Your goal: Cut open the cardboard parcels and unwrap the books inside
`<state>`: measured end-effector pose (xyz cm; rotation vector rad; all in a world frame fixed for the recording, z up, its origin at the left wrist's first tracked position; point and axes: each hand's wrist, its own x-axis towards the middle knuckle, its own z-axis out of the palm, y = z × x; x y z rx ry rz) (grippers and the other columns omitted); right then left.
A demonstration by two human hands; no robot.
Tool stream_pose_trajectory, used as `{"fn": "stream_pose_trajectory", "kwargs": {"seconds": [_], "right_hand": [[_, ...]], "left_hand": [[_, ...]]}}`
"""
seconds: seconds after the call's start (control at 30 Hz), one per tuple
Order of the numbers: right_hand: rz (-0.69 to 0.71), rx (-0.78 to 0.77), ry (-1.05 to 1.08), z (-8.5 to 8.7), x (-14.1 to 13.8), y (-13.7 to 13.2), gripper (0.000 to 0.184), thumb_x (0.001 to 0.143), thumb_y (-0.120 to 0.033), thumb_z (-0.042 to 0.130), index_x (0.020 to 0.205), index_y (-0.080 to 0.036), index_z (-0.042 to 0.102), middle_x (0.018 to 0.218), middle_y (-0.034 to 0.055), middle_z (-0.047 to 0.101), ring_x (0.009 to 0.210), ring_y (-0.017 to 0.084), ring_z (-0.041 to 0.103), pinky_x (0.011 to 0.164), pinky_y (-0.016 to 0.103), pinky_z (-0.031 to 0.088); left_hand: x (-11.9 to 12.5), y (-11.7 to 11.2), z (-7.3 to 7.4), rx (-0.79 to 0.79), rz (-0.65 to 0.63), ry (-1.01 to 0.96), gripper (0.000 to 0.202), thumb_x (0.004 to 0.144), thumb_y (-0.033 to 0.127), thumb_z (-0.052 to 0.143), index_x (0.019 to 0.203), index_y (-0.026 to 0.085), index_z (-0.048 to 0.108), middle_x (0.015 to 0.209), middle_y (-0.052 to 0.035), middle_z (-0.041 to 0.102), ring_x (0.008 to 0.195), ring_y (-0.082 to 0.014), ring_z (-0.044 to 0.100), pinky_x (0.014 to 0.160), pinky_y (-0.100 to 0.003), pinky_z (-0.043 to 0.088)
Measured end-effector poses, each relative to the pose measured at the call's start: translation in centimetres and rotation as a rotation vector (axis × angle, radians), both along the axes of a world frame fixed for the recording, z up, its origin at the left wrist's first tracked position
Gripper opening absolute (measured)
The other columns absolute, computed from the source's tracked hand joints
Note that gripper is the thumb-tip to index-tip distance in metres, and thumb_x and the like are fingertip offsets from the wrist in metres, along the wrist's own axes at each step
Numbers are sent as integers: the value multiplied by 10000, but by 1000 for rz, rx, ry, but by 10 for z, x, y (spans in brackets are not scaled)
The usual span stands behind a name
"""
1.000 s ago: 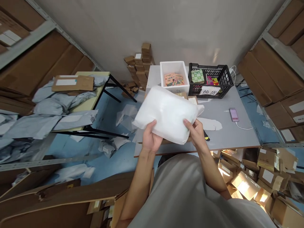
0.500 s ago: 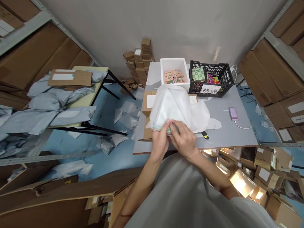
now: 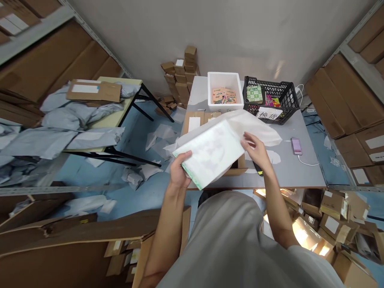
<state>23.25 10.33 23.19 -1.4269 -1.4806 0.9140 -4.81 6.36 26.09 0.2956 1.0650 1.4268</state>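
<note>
A flat, white book-like item with a green edge is held tilted above the table. My left hand grips its lower left corner, thumb on top. At its right corner, my right hand has bent fingers apart, with nothing visibly gripped. Behind the item, a thin white wrapping sheet spreads out to the right, passing by my right hand. Beneath them is an open cardboard box, mostly hidden. A black and yellow cutter lies by the table's front edge.
A white foam box with small packets and a black crate stand at the table's back. A phone charges at right. Grey parcels cover the left table. Cartons crowd the floor at lower right.
The sheet that covered the item has opened away to the right, exposing its white face. My right hand has moved right and up, off the front edge; my left hand has shifted left.
</note>
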Motion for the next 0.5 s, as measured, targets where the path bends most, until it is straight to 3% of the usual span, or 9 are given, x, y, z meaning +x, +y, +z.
{"fn": "stream_pose_trajectory", "kwargs": {"seconds": [0.07,0.13,0.23,0.37,0.5], "right_hand": [[139,-109,187,8,0,-2,753,906,-847,775,1303,-209,839,1315,139,838,1243,334,768,1113,491,633],[259,-222,334,15,-3,-10,689,891,-859,783,1108,-210,870,1076,86,862,1053,288,790,968,423,677],[310,-342,513,23,-12,-26,707,811,-862,854,1060,-200,853,949,60,828,856,243,755,727,357,686],[136,-270,543,31,-27,-50,630,794,-662,966,1234,-234,821,1090,49,818,919,245,743,676,335,695],[-65,-11,381,33,-44,-73,450,962,-589,834,1216,-219,807,1097,66,804,1024,264,739,851,379,707]], "left_hand": [[-6,-1,0,-25,-4,-11,630,662,323,883,1257,129,809,1131,-132,888,1231,-460,815,1051,-523,711],[-9,-2,-2,-26,-8,-20,596,703,348,867,1260,146,811,1167,-123,886,1227,-450,819,1052,-524,712],[-8,-2,-10,-10,-45,-29,593,716,372,875,1259,143,808,1199,-128,881,1231,-447,818,1067,-526,705],[-8,6,-28,18,-105,60,545,737,440,937,1179,148,811,1225,-157,869,1315,-440,782,1120,-501,679],[-8,8,-36,100,-20,369,611,833,535,959,1305,200,762,1523,-178,746,1571,-385,606,1289,-467,544]]}}
